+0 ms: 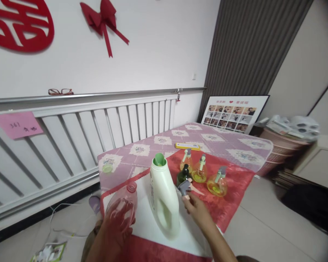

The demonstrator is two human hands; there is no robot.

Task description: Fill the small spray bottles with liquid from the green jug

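Note:
My left hand is wrapped round a clear pink bottle, whose neck is uncapped. My right hand grips a grey and pink trigger spray head by its lower end. Between my hands a large white detergent jug stands upright, its green spout uncovered. Just beyond the spray head is a dark green bottle with a black top, partly hidden. Several trigger spray bottles holding yellow liquid stand behind my right hand. A pale green cap lies near the table's left edge.
The table has a purple patterned cloth, a red cloth and a white sheet. A yellow flat box lies behind the bottles. A white radiator runs along the wall. Pink baskets stand at the right.

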